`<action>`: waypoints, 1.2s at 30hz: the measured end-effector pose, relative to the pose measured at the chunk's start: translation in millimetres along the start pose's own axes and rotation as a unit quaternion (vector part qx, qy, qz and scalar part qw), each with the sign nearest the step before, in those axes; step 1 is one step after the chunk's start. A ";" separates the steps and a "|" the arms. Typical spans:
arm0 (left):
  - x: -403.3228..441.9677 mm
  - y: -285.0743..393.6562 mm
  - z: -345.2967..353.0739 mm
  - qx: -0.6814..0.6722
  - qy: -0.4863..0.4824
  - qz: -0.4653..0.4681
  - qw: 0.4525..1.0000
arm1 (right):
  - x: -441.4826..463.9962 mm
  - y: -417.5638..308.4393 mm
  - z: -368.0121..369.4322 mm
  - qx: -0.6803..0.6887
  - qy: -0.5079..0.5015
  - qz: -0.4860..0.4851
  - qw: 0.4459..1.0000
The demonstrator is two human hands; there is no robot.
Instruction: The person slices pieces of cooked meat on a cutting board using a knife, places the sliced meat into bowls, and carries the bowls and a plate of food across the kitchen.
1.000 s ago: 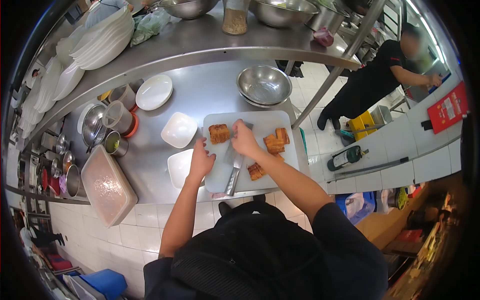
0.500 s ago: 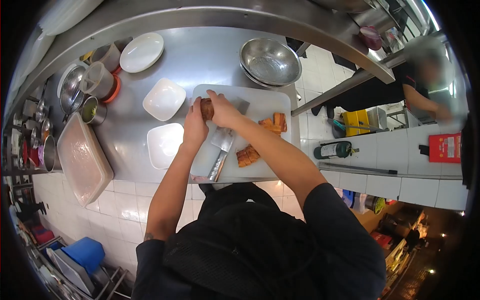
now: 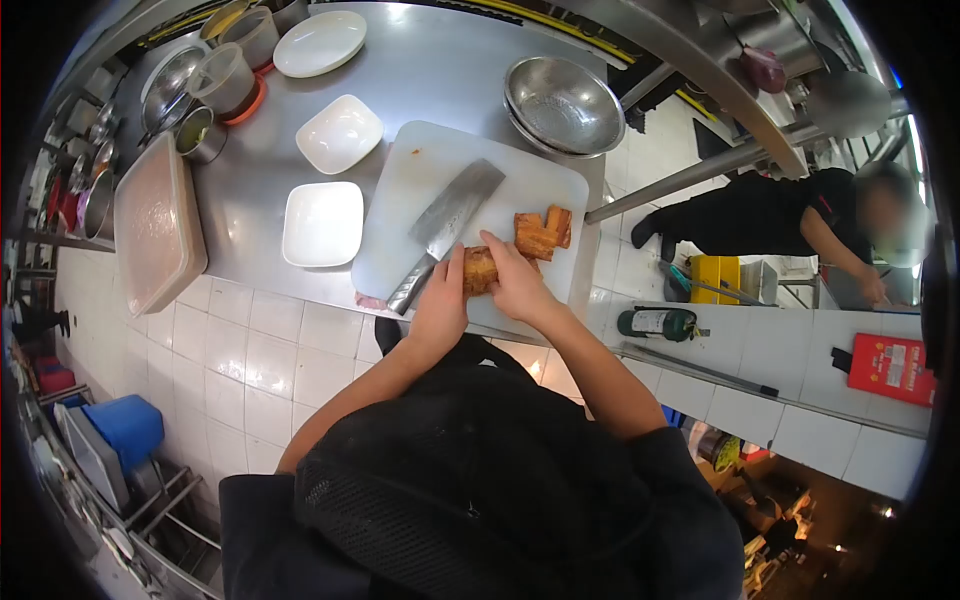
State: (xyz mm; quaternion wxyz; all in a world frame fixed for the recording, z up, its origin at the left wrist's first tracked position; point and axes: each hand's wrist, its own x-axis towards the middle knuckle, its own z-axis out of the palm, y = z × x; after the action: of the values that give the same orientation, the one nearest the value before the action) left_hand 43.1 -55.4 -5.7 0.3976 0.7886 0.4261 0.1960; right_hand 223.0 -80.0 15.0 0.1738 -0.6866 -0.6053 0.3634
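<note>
Gripping golden-brown crusted chunk [image 3: 480, 270], fingers snug—left hand [image 3: 440, 305], right hand [image 3: 520, 287] | hands shifted across white rectangular board [image 3: 392, 195], far-left to near-right—now beside brown slabs [image 3: 536, 235]

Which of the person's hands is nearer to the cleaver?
Left. The left hand is right beside the cleaver at its handle end; the right hand is farther rightward, across the browned food piece.

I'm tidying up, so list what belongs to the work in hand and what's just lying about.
Belonging, it seems:
browned food piece, between left hand and right hand
cleaver
cutting board
other browned pieces

Apparently just lying about:
white plate
metal bowls
blue bin
green cylinder
</note>
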 end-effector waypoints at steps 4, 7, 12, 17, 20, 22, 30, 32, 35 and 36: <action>-8.0 -0.8 9.0 -0.014 0.053 0.036 0.998 | -6.1 16.3 -6.5 0.023 0.027 -0.086 0.996; -16.4 9.3 6.4 0.012 0.036 -0.002 0.999 | -5.7 21.9 -15.5 -0.016 -0.005 -0.128 0.992; -23.4 8.0 25.5 0.041 0.075 -0.002 0.996 | 2.2 26.7 -4.4 -0.153 0.012 -0.197 0.968; -22.0 -6.1 44.9 0.019 0.120 -0.003 0.993 | 0.9 24.3 6.3 -0.249 0.044 -0.169 0.953; -20.3 -4.7 48.9 -0.004 0.152 0.012 0.988 | -0.2 24.0 4.9 -0.225 0.050 -0.187 0.955; -18.9 0.9 46.1 -0.005 0.160 0.028 0.987 | -5.6 23.4 -1.7 -0.207 0.063 -0.197 0.956; -10.6 -10.8 42.3 -0.006 0.160 0.032 0.987 | 14.3 20.1 5.5 -0.200 0.060 -0.188 0.960; -8.7 -13.8 39.6 0.000 0.142 0.029 0.989 | 5.4 22.3 5.6 -0.154 0.051 -0.169 0.972; -10.3 -12.5 42.1 -0.009 0.125 0.019 0.992 | 4.2 21.7 -1.0 -0.158 0.036 -0.171 0.972; -10.5 -12.9 43.5 -0.002 0.135 0.024 0.991 | 3.8 21.7 -1.3 -0.157 0.033 -0.167 0.973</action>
State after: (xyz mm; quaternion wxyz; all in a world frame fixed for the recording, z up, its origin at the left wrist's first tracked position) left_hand 58.8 -80.0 -42.0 0.3333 0.7642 0.4561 0.3113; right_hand 239.2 -80.6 0.1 0.1419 -0.6064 -0.7546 0.2069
